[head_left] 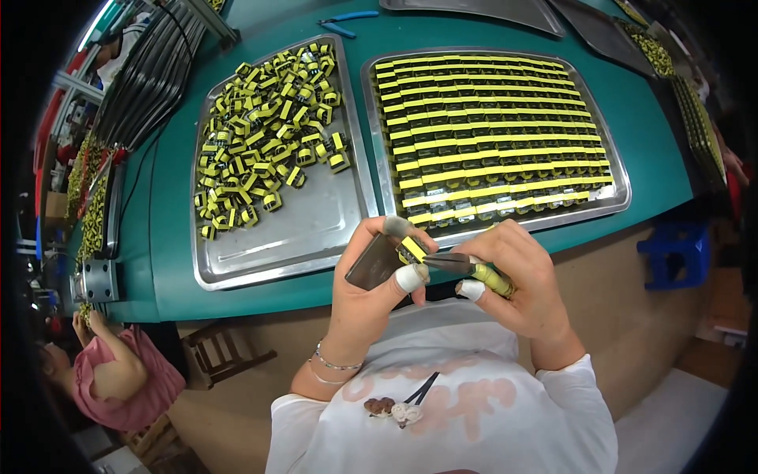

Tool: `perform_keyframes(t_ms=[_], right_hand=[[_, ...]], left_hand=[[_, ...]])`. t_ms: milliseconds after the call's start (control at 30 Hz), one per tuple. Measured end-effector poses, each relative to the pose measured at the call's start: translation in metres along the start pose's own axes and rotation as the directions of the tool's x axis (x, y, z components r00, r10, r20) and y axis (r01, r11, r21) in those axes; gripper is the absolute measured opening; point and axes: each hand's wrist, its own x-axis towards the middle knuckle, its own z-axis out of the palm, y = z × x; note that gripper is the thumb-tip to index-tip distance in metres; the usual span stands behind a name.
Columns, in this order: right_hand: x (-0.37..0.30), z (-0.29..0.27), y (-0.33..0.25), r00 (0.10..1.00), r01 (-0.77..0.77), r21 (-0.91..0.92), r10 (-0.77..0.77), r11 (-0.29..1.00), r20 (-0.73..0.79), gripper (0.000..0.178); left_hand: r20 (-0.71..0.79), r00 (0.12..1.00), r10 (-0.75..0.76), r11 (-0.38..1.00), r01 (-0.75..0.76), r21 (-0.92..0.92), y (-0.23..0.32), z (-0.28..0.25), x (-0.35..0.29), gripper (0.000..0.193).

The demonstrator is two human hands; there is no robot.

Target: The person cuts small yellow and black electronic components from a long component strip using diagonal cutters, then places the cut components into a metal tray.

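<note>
Here's the green table [172,237], sweeping wide, and near its middle sits a metal tray [621,194] packed with yellow-and-black parts [489,134] in tidy rows. To its left, just beside it, a second tray [312,225] carries a loose heap [272,126] of similar parts, bare metal at its near end. Now the hands, out in front of the trays! Left hand [361,312]: grip closed, a dark flat block [373,264] tucked inside it. Right hand [527,288]: grip wrapped firmly around a yellow-handled, dark-nosed tool [452,263], nose pointing left. And the smallest of the lot, one yellow-and-black component [412,250], pinched at the left fingertips, between the hands, tool tip right up at it: touching or just short, can't tell.
</note>
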Motion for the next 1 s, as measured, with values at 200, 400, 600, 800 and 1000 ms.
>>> perform_keyframes(t_ms=[200,400,600,800,1000], right_hand=[[-0.001,0.001,-0.001,1.000,-0.029,-0.137,0.027,0.990,-0.017,0.034],[-0.002,-0.001,0.001,0.998,-0.041,-0.098,0.035,0.994,-0.053,0.034],[-0.003,0.002,0.003,0.999,-0.018,-0.118,0.013,0.993,-0.041,0.035],[-0.003,0.001,0.000,0.999,-0.011,-0.197,0.003,0.980,-0.039,0.036],[-0.004,0.005,0.000,0.998,0.012,-0.225,-0.025,0.974,-0.054,0.037]], left_hand=[[-0.090,0.996,0.000,0.994,0.010,0.111,0.005,0.009,-0.003,0.045],[-0.047,0.998,-0.048,0.998,0.046,-0.043,0.002,-0.001,-0.001,0.041],[-0.130,0.988,-0.088,0.995,0.082,-0.051,0.001,0.008,-0.003,0.040],[-0.199,0.980,0.021,0.997,-0.006,0.073,-0.002,0.009,-0.004,0.039],[-0.183,0.975,0.129,0.974,-0.089,0.209,-0.002,0.009,-0.005,0.037]])
